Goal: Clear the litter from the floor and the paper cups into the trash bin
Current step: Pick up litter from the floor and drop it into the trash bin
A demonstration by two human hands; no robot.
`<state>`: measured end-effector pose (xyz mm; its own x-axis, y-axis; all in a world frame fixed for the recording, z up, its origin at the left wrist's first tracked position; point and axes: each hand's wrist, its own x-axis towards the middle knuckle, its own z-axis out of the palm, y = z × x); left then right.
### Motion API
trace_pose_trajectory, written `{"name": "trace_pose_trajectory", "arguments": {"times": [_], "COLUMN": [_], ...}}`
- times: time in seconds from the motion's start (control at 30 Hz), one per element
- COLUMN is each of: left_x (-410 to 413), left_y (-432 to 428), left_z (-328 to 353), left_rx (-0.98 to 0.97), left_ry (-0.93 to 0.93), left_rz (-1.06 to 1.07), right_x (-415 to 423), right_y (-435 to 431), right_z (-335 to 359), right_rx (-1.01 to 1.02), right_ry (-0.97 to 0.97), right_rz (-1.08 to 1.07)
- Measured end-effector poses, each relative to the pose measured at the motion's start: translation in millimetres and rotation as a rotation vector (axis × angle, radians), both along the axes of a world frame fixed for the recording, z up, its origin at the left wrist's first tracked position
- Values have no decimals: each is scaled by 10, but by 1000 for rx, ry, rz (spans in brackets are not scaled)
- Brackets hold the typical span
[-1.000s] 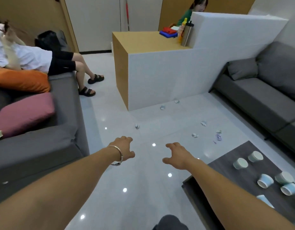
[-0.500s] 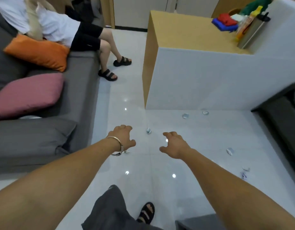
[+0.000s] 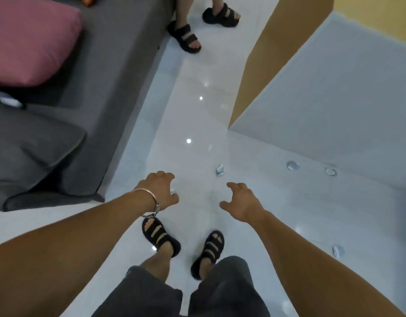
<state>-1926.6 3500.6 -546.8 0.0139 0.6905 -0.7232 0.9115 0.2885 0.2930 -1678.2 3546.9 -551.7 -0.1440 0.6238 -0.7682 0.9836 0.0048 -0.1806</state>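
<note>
Below, crumpled silvery litter [image 3: 220, 169] dots the floor [image 3: 197, 120]; left hand [image 3: 161, 191] and right hand [image 3: 241, 202] hover empty, half-curled.

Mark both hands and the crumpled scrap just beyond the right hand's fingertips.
left hand [image 3: 159, 191], head view, back of the hand.
right hand [image 3: 242, 203], head view, back of the hand.
crumpled scrap [image 3: 220, 169], head view, its middle.

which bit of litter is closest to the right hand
The crumpled scrap on the floor just ahead of the right hand; the other scraps lie farther right, near the counter.
</note>
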Motion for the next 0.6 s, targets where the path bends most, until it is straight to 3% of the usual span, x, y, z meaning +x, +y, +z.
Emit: {"name": "trace_pose_trajectory", "arguments": {"times": [0.27,0.6], "left_x": [367,1062], "left_y": [301,114], "left_z": [-2051,-4488], "left_rx": [-120,-154], "left_ry": [-31,-118], "left_rz": [315,569], "right_x": [271,674], "right_y": [1048,1668], "right_z": [-2263,-5022], "right_rx": [-135,16], "right_ry": [-83,-174], "right_rz": [226,422]}}
